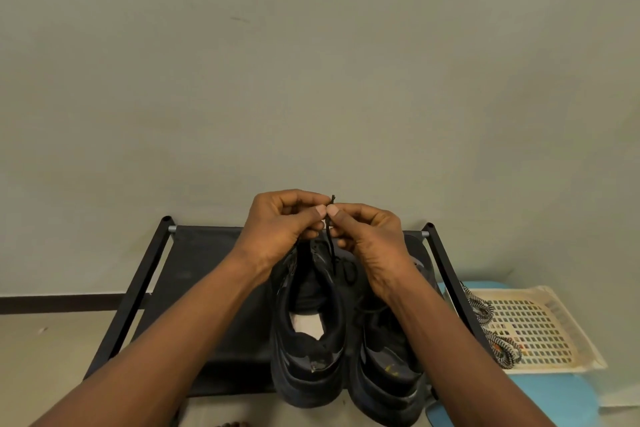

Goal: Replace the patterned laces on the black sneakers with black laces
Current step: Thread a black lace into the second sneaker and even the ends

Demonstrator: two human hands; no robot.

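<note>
I see the black lace (329, 246) at frame centre, its tip pinched by the fingers of my left hand (277, 229) and right hand (374, 246), just above the black sneakers (311, 340) on the shelf (194, 270). The patterned laces (498, 343) lie in the basket (554, 308), lower right.

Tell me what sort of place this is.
Likely a home hallway or corner: a low shoe rack against a bare wall, black sneakers on it, a plastic basket beside it.
</note>
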